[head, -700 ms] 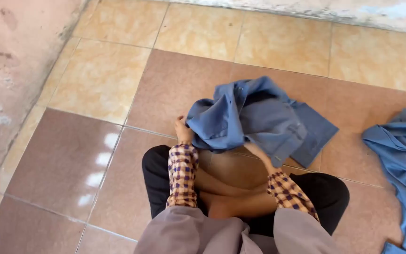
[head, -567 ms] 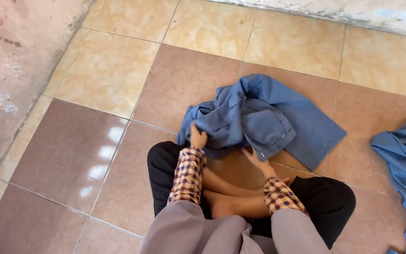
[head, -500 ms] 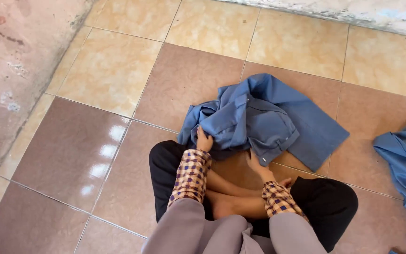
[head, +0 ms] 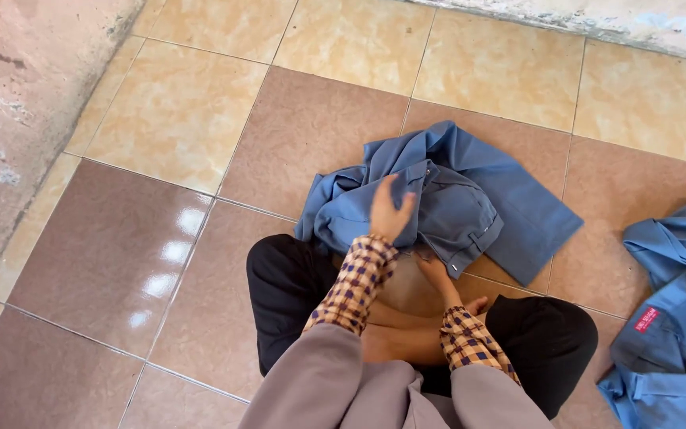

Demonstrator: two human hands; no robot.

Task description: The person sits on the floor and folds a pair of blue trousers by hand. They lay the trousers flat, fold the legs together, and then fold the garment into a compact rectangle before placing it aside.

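A: From the head camera, what are the hands doing?

B: The left hand [head: 391, 213] is raised over a crumpled blue garment [head: 446, 202], fingers spread and loose, gripping nothing. It is a little blurred, and I cannot tell whether its palm touches the cloth or hangs just above it.

A: And the other one?

B: The right hand [head: 434, 270] lies lower, just beside the left wrist, at the near edge of the garment. Its fingers seem to rest on the hem, but I cannot tell whether they pinch the cloth or simply lie on it.

A: Where is the garment itself?

B: Bunched on the tiled floor [head: 160, 238], directly ahead of both hands. The thicker folds sit under and left of the left hand; a flatter flap spreads out to the right, beyond the right hand.

A: What else lies nearby?

B: Both wrists come out of checked cuffs [head: 355, 282] under grey sleeves. Beneath the forearms are crossed legs in black trousers [head: 287, 294]. Well off to the right of the right hand lies a second pile of blue clothing [head: 672, 318], apart from the first. Far to the left of the left hand stands a stained pinkish wall [head: 17, 103].
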